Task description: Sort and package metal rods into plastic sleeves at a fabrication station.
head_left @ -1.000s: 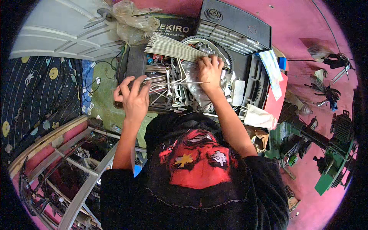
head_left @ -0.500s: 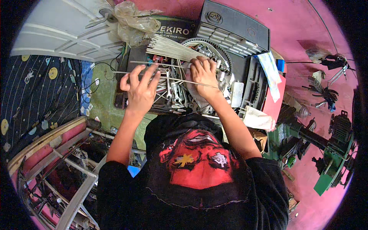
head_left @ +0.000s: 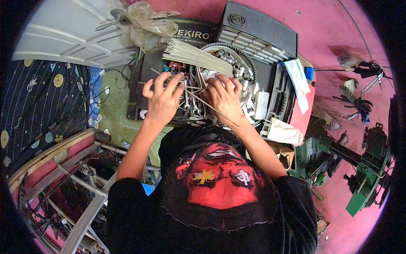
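Overhead view of a person at work with two bare hands above an open black case of hand tools (head_left: 134,95). The left hand (head_left: 164,103) is raised over the left half of the case, back upward, its fingers bent and spread apart. Loose thin grey metal rods (head_left: 229,119) run at its fingertips and cross one another between the hands; one slants down to the right, passing in front of the right hand and ending by the wrist. Whether the left fingers pinch these rods cannot be told. The right hand (head_left: 225,101) is held close beside the left, fingers arched and slightly parted, its fingertips just below the right end of a fanned bundle of straight pale-grey metal rods (head_left: 196,55); whether it grips anything is likewise hidden.

The bundle lies obliquely across the upper part of the case, near a large black toothed ring (head_left: 250,60) and a group of silver metal sockets (head_left: 240,71). Silver metal wrenches (head_left: 195,105) lie below and between the hands. Behind the case stands a dark grey cabinet of small clear drawers (head_left: 264,26); at upper left hangs a crumpled translucent plastic bag (head_left: 148,23). A folded white cloth (head_left: 285,131) rests at the lower right, near a flat red panel (head_left: 305,108). A pink wall (head_left: 330,25) rises beyond.
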Demonstrator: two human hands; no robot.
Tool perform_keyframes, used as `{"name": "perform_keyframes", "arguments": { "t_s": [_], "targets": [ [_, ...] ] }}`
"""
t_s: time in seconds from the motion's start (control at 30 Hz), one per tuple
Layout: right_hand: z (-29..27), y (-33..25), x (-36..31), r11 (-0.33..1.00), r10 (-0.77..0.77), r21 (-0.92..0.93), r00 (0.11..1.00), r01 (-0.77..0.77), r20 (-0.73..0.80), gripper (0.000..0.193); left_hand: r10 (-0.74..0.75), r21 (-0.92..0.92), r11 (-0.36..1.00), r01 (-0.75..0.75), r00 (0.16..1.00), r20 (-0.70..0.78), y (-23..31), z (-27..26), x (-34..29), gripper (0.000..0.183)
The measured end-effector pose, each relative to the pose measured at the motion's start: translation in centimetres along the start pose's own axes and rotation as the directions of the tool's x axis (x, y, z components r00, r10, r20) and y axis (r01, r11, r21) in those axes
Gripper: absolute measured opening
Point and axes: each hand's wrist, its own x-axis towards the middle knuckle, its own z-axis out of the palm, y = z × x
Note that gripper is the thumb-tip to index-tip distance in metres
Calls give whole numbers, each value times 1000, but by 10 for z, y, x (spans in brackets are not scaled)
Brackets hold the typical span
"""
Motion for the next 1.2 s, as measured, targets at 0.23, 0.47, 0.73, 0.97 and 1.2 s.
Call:
{"name": "perform_keyframes", "arguments": {
  "t_s": [0.23, 0.47, 0.73, 0.97, 1.2],
  "targets": [
    [-1, -1, -3, 998, 15, 62, 999, -13, -32, 35, 7, -73, 997, -3, 999, 43, -4, 2, 3, 21],
    [-6, 0, -3, 991, 56, 123, 998, -53, -22, 28, 42, -49, 998, -39, 997, 58, -8, -1, -5, 21],
    [-3, 46, -7, 946, 306, 144, 946, -290, -107, 28, -103, 115, 989, 96, 993, 55, -48, -17, -30, 23],
    [52, 66, -10, 943, 331, -40, 943, -330, 35, 26, -176, 163, 973, 164, 983, 60, -57, -20, -42, 27],
    [85, 60, -6, 946, 323, -71, 942, -318, 90, 25, -172, 139, 975, 171, 985, -5, -45, -18, -32, 29]
  ]
}}
